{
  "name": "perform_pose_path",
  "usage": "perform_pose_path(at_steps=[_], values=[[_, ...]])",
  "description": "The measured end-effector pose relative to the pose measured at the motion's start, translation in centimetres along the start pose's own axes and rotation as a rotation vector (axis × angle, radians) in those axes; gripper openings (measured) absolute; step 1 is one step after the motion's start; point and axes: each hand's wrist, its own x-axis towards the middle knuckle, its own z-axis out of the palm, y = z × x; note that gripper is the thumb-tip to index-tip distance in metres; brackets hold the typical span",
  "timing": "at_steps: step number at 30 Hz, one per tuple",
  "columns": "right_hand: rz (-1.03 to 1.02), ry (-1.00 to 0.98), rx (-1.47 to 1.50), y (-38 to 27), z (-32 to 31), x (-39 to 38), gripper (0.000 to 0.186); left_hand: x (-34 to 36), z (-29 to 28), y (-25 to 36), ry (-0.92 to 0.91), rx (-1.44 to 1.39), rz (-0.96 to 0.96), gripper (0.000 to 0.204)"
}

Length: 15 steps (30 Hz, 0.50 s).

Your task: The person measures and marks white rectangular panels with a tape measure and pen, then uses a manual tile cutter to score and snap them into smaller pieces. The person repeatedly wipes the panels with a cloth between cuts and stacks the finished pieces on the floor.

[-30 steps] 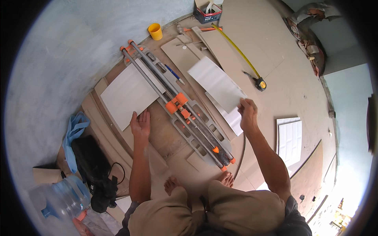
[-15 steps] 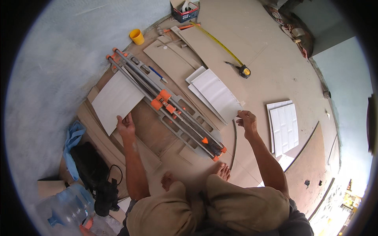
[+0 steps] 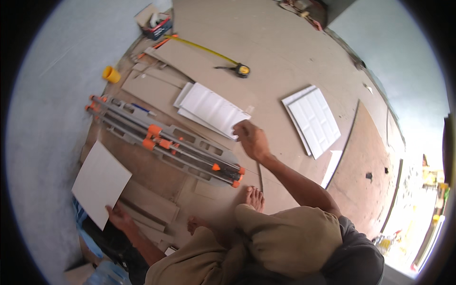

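Observation:
My left hand point(image 3: 122, 218) is closed on the lower corner of a plain-faced white tile point(image 3: 100, 183), raised beside the tile cutter. The cutter point(image 3: 166, 142), with grey rails and orange fittings, lies diagonally on the floor ahead of my feet. Beyond it, two or more white tiles point(image 3: 211, 107) with a raised pattern lie overlapped. My right hand point(image 3: 251, 139) has its fingers curled in at the near right end of these tiles, pinching the edge. The fingertips are partly hidden by the hand.
Another pair of white tiles point(image 3: 313, 121) lies to the right. A tape measure point(image 3: 242, 71) is extended on the floor. Long board pieces point(image 3: 154, 83), a yellow cup point(image 3: 111, 74) and an open box point(image 3: 156, 23) sit by the left wall. A blue pen point(image 3: 143, 109) rests near the cutter.
My left hand has carried the white tile off the cutter, left and toward me. My right hand stays at the end of the patterned tiles, its wrist turned. The whole view has swung right.

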Motion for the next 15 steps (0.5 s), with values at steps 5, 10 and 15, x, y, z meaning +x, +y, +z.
perform_pose_path(at_steps=[5, 10, 15], values=[[0.089, -0.541, 0.342, -5.9, 2.2, -1.6, 0.054, -1.5, 0.9, 4.7, -0.128, 0.075, -0.015, 0.051], [0.316, -0.704, 0.759, -10.3, 4.7, -3.2, 0.082, -8.8, 11.2, 5.6, -0.321, 0.020, -0.089, 0.056], [0.619, -0.289, 0.839, -9.2, 3.2, -4.3, 0.076, -13.3, 18.6, 1.2, -0.412, 0.012, -0.336, 0.058]])
